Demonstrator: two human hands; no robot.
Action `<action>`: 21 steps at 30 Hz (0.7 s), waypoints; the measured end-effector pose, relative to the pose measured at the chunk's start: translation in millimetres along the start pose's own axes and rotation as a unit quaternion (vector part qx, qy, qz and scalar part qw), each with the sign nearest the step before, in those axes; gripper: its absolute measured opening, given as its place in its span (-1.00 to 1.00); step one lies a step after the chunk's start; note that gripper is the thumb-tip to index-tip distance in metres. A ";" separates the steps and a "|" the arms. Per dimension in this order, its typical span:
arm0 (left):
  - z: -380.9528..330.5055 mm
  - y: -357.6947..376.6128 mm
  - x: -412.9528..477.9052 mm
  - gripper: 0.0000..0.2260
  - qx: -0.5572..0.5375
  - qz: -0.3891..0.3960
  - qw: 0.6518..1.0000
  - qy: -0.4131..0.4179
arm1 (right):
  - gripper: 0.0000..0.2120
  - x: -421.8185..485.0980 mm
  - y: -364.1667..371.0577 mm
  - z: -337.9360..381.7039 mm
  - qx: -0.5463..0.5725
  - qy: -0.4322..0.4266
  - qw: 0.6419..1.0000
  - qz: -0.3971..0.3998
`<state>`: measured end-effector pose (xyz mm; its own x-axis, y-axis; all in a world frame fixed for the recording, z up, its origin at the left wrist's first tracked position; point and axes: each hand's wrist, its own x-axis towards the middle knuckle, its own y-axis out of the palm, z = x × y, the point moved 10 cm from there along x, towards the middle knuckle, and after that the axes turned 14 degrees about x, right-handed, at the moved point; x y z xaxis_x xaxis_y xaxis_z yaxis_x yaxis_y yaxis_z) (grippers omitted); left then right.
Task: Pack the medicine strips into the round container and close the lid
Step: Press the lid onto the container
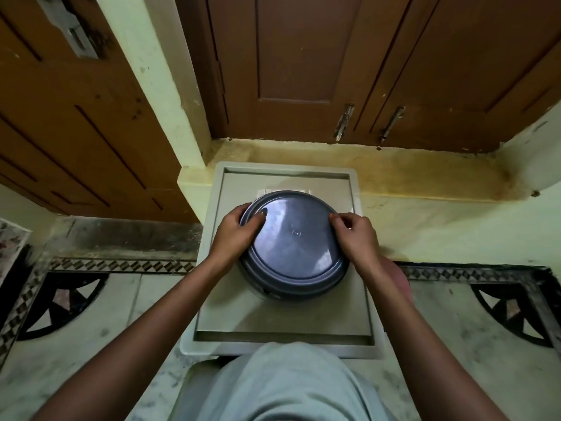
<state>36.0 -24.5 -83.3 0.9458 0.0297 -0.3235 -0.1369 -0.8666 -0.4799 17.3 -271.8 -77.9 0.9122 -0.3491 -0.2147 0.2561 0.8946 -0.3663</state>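
A round container (pixel 267 291) stands on a pale square stool top (pixel 359 302), covered by a grey-blue lid (pixel 294 241) that lies flat over its whole mouth. My left hand (pixel 235 235) grips the lid's left rim, thumb resting on top of the lid. On the opposite side my right hand (pixel 353 235) pinches the right rim with bent fingers. The lid hides the inside of the container, and no medicine strips are in sight.
Behind the stool stand brown wooden cupboard doors (pixel 303 71) on a yellowish plinth (pixel 394 174). A larger brown door (pixel 60 132) is at the left. Patterned floor tiles (pixel 121 265) run on both sides. My knee in grey cloth (pixel 288 387) is under the stool's near edge.
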 end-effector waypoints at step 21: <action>15.2 -8.5 5.7 -0.73 -0.019 -0.076 0.997 -0.019 | -0.51 11.7 12.7 6.7 -0.209 -0.061 0.976 0.029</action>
<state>38.0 -9.3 -93.5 0.9425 0.1813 -0.2806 0.0198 -0.8686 -0.4951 33.3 -262.6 -79.0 0.9591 -0.2420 -0.1467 0.0726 0.7113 -0.6991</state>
